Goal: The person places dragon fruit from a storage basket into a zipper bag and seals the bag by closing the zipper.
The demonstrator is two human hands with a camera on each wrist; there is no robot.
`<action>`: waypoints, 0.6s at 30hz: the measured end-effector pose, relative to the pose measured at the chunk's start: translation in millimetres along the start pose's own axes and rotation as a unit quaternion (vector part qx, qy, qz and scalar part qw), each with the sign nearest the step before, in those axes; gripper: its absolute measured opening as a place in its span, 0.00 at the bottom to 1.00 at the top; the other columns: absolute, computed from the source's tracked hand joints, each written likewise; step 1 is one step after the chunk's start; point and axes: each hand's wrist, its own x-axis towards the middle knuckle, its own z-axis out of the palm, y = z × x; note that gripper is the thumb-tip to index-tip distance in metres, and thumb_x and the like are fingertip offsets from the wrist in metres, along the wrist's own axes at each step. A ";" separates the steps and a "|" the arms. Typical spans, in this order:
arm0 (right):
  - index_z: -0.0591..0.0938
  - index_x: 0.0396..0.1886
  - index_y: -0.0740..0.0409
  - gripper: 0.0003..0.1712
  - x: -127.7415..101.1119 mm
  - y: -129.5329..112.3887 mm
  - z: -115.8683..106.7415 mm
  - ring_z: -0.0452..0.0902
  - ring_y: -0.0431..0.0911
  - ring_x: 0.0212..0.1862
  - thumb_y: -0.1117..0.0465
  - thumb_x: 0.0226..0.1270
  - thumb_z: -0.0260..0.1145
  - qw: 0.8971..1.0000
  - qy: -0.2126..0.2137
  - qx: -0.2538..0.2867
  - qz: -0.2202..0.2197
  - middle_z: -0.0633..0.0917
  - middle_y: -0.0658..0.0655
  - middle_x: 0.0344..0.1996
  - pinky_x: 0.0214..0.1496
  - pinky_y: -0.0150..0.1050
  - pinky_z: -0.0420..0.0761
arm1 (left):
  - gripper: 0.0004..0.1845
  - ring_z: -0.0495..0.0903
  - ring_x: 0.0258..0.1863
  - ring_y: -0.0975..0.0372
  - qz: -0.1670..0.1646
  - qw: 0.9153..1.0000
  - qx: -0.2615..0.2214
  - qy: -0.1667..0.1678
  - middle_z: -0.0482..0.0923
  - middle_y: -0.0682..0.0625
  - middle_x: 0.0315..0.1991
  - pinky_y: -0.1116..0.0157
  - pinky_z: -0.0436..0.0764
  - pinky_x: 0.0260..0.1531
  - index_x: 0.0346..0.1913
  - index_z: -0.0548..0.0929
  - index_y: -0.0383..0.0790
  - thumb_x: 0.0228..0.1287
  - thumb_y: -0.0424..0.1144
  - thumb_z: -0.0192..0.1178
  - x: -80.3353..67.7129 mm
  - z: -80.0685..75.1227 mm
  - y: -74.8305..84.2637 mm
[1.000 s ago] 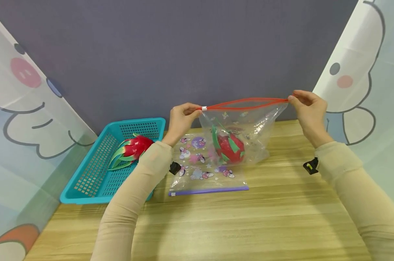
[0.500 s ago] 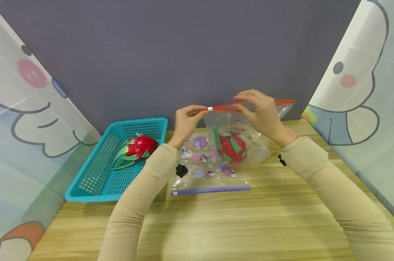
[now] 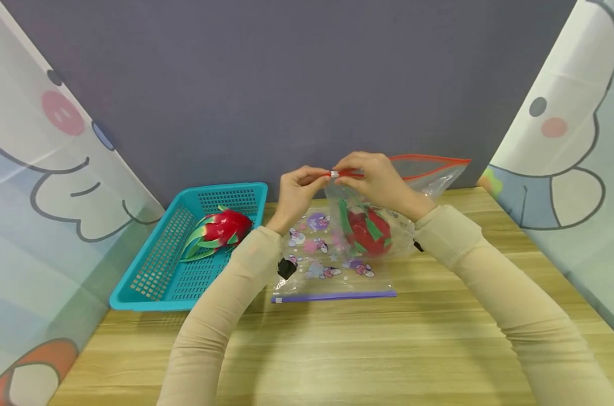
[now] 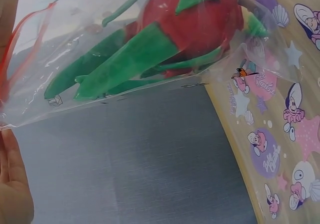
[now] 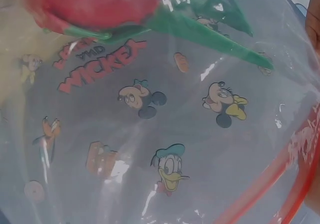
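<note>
A clear zip bag (image 3: 413, 183) with a red zip strip and cartoon prints hangs above the table, a red dragon fruit (image 3: 368, 231) with green scales inside it. My left hand (image 3: 299, 189) pinches the bag's left end by the white slider (image 3: 334, 174). My right hand (image 3: 375, 180) pinches the red strip right beside the slider. In the left wrist view the fruit (image 4: 190, 29) shows through the plastic (image 4: 75, 84). The right wrist view shows the printed bag wall (image 5: 165, 134) and the fruit (image 5: 95, 7) close up.
A second printed zip bag (image 3: 327, 270) with a purple strip lies flat on the wooden table (image 3: 388, 349) under the hanging one. A teal basket (image 3: 159, 276) at the left holds another dragon fruit (image 3: 218, 231). A grey wall stands behind; curtains flank both sides.
My right hand has slid left along the red strip from the bag's right end to beside the slider. My left hand has kept its pinch.
</note>
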 end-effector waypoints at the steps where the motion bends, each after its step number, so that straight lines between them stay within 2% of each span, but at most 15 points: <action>1: 0.84 0.39 0.63 0.13 0.2 0.1 0.1 0.81 0.48 0.36 0.63 0.52 0.69 1.000 0.000 -0.001 -0.001 0.85 0.58 0.36 0.36 0.39 0.81 | 0.10 0.80 0.31 0.68 0.001 1.000 -0.004 0.000 0.81 0.44 0.32 0.66 0.81 0.40 0.39 0.82 0.24 0.57 0.28 0.61 -1.4 0.3 3.9; 2: 0.84 0.38 0.63 0.13 0.2 0.2 0.4 0.81 0.48 0.36 0.63 0.52 0.69 1.000 -0.001 -0.002 -0.001 0.85 0.58 0.36 0.36 0.39 0.81 | 0.09 0.80 0.30 0.70 0.004 1.000 -0.007 -0.001 0.81 0.45 0.31 0.67 0.81 0.40 0.39 0.81 0.23 0.57 0.27 0.60 -2.7 0.7 7.3; 9: 0.84 0.38 0.64 0.11 1.2 1.8 2.0 0.81 0.48 0.35 0.64 0.56 0.67 1.000 -0.019 0.003 0.023 0.85 0.59 0.36 0.37 0.40 0.81 | 0.09 0.80 0.30 0.70 0.034 0.999 -0.028 -0.017 0.79 0.47 0.29 0.69 0.80 0.37 0.38 0.80 0.20 0.56 0.25 0.60 -1.6 2.7 1.7; 13: 0.84 0.35 0.63 0.09 1.5 3.2 4.0 0.81 0.47 0.34 0.65 0.54 0.68 1.000 -0.006 0.009 0.015 0.85 0.58 0.33 0.36 0.38 0.82 | 0.08 0.80 0.30 0.69 0.046 0.998 -0.031 -0.022 0.79 0.48 0.28 0.70 0.80 0.36 0.37 0.80 0.19 0.56 0.24 0.59 -1.9 3.1 1.2; 18: 0.85 0.33 0.63 0.08 -0.1 5.3 6.7 0.82 0.46 0.32 0.66 0.52 0.69 1.000 0.022 0.009 -0.007 0.85 0.57 0.31 0.34 0.36 0.82 | 0.07 0.80 0.30 0.67 0.055 0.998 -0.029 -0.017 0.79 0.42 0.29 0.70 0.79 0.35 0.36 0.81 0.20 0.57 0.24 0.59 -2.8 5.1 2.0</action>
